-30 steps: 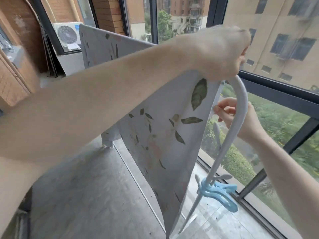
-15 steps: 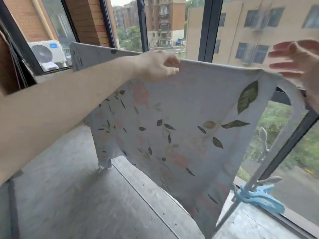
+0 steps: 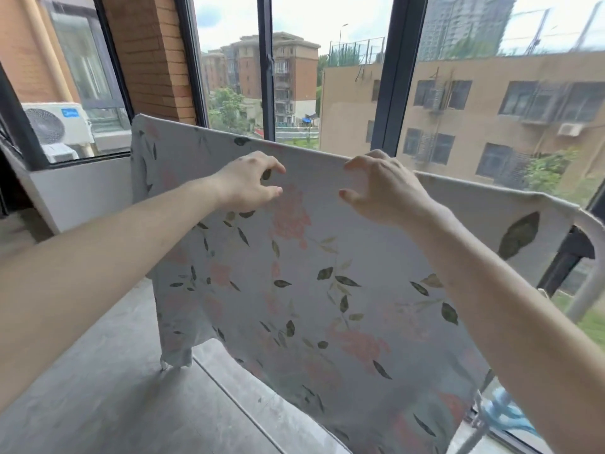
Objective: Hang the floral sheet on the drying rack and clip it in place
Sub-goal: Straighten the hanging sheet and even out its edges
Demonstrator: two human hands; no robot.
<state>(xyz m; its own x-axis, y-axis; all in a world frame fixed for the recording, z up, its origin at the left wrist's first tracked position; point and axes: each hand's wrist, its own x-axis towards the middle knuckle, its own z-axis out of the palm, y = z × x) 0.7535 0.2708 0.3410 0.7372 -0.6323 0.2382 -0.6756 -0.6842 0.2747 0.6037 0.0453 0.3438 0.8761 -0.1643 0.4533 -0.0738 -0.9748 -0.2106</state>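
The floral sheet (image 3: 311, 290), pale grey with pink flowers and green leaves, hangs over the top bar of the white drying rack (image 3: 589, 273), whose curved end shows at the right. My left hand (image 3: 248, 183) hovers in front of the sheet near its top edge, fingers curled and apart, holding nothing. My right hand (image 3: 383, 188) is beside it at the same height, fingers spread and curled, its fingertips at the top fold. A blue clip (image 3: 505, 416) sits low on the rack's right leg, partly hidden behind my right forearm.
Tall windows with dark frames (image 3: 389, 77) stand right behind the rack. An air-conditioner unit (image 3: 54, 126) sits outside at the left. Grey tiled floor (image 3: 114, 388) stretches in front of the rack. A low white wall (image 3: 82, 188) is at the left.
My left hand let go of the sheet's top edge. My right hand came in from the rack's right end to the middle of the sheet. The view swung right and up.
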